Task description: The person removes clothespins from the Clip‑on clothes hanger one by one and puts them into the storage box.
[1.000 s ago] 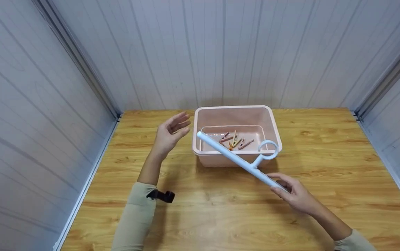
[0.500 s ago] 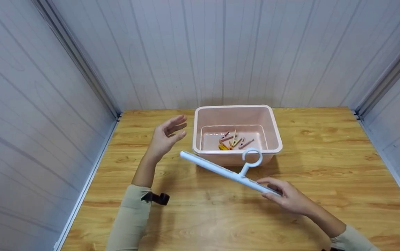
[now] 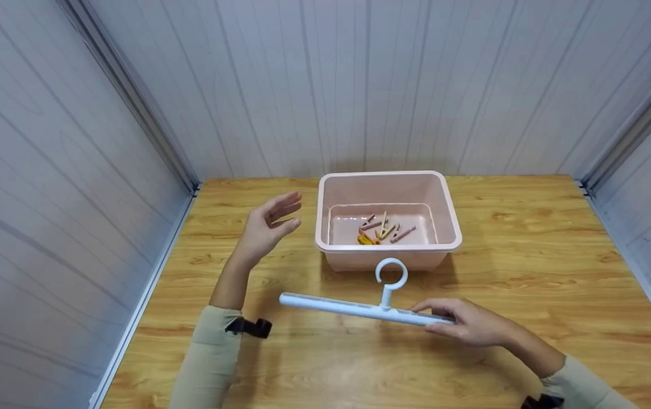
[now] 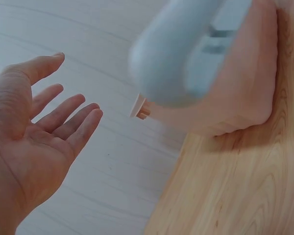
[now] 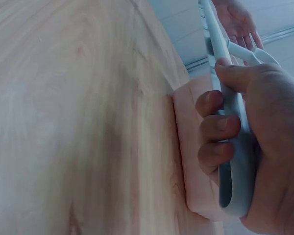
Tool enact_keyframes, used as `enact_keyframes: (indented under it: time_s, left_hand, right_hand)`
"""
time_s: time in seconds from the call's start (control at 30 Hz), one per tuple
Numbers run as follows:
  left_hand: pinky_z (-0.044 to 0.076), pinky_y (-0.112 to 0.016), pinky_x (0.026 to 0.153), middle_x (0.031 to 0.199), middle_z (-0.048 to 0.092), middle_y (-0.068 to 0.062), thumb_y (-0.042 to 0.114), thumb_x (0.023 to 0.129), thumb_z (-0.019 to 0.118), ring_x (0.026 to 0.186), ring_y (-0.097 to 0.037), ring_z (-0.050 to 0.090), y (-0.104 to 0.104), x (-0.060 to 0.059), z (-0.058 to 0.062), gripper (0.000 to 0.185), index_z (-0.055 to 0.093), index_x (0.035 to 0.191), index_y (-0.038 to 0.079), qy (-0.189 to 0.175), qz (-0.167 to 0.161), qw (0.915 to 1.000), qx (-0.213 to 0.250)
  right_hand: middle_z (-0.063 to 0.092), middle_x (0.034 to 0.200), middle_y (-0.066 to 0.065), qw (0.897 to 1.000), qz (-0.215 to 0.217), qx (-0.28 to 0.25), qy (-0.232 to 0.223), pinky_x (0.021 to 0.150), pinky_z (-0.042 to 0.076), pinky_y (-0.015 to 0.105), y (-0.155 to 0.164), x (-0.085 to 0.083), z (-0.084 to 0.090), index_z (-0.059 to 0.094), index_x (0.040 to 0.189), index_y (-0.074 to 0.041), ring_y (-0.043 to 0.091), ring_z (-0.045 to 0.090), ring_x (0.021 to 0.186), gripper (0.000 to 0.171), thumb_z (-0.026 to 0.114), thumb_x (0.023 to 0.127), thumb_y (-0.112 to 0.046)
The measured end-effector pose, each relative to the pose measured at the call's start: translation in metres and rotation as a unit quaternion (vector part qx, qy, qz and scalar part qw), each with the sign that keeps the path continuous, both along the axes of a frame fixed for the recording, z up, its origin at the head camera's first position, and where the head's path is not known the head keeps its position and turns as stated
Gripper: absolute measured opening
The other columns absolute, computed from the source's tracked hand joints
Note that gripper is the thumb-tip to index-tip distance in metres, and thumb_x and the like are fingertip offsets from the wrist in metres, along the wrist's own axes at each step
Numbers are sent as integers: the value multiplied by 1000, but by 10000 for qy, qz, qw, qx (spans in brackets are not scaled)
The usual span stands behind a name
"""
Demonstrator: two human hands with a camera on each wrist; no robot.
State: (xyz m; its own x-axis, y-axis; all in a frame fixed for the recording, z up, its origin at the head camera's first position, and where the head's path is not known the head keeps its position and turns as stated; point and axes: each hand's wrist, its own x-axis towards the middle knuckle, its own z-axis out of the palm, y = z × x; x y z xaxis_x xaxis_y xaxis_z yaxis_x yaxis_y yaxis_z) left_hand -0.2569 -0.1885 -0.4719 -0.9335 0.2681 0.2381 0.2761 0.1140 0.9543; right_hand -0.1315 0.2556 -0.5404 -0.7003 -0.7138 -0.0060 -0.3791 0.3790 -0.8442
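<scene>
Right hand [image 3: 469,324] nearest, fingers [image 5: 216,128] curled round right end of pale blue hanger bar [image 3: 354,308], bar held level above desk [image 3: 530,267], ring hook [image 3: 391,271] pointing toward pink tub [image 3: 388,245]. Tub just beyond hanger, holding several clothes pegs [image 3: 379,230]. Left hand [image 3: 263,227] raised left of tub, fingers [image 4: 71,115] spread, relaxed, holding nothing. Panelled wall [image 3: 359,85] behind.

Left hand [image 4: 29,142] open, palm exposed, fingers [image 4: 63,115] straight and slightly spread, holding nothing. Blurred pale-blue bar end [image 4: 179,54] close above right. Pink bin [image 4: 245,93] resting on wooden table [image 4: 245,191], apart from hand.
</scene>
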Motion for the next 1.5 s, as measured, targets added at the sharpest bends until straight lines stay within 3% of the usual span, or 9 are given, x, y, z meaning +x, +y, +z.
enact_keyframes:
  time_s: [0.17,0.33,0.53,0.8,1.0,1.2,1.27,1.4,1.5]
  left_hand:
    - [58,-39,120,165,60,-27,-3,106,72,156,-45,59,-8,4,0,58,55,161,-5,20,22,9999,-140]
    - [60,-30,115,166,60,-26,-2,105,73,157,-44,58,-11,4,-1,59,54,162,-5,2,6,9999,-114]
    - [60,-26,112,166,60,-27,0,105,75,157,-43,57,-15,7,-6,60,56,161,-2,44,108,9999,-23]
    - [60,-24,111,166,61,-23,-2,105,74,157,-42,58,-18,14,-17,60,56,162,-1,-11,190,9998,-29]
    - [60,-32,115,166,60,-24,-3,104,73,158,-43,57,-18,19,-22,59,57,161,-1,-16,139,9999,-42]
    - [57,-49,121,166,61,-22,0,105,75,157,-42,57,-18,22,-27,59,58,161,0,5,121,9999,-104]
    - [56,-52,122,166,61,-23,-2,104,74,158,-43,57,-19,23,-29,59,58,161,0,-4,109,9999,-79]
    - [55,-54,124,166,61,-23,-3,105,73,158,-43,56,-19,25,-33,58,58,160,0,-37,91,9999,-71]
    - [53,-56,125,166,61,-22,-2,105,74,158,-42,56,-20,28,-35,58,58,160,0,-98,110,9998,-95]
  right_hand:
    - [57,83,-8,9991,217,307,-179,66,43,20,-3,-9,2,73,142,-12,-5,49,72,31,71,112,-19]
    - [67,87,4,9982,474,320,-159,70,46,19,-3,-12,1,73,141,-10,-6,52,77,30,71,112,-16]
    - [77,109,16,9970,650,408,-23,76,49,20,0,-14,-3,73,140,-8,-5,56,87,30,69,113,-20]
    - [80,130,15,9949,792,618,56,92,55,23,3,-19,-10,75,140,-8,1,65,105,31,68,114,-24]
    - [81,127,13,9919,847,949,9,92,56,24,5,-21,-15,76,139,-10,1,67,105,31,67,115,-26]
    - [79,93,12,9916,581,1044,-502,68,52,19,7,-23,-23,77,139,-12,-5,62,73,31,67,115,-28]
    - [80,95,11,9922,427,1075,-465,70,52,19,7,-24,-26,78,138,-12,-5,61,74,31,67,114,-29]
    - [83,113,6,9939,132,1091,-128,80,51,20,7,-24,-31,81,131,-12,-5,62,88,29,69,113,-31]
    - [84,112,5,9944,-80,1052,66,84,53,22,7,-23,-35,82,126,-11,-4,63,93,26,72,112,-31]
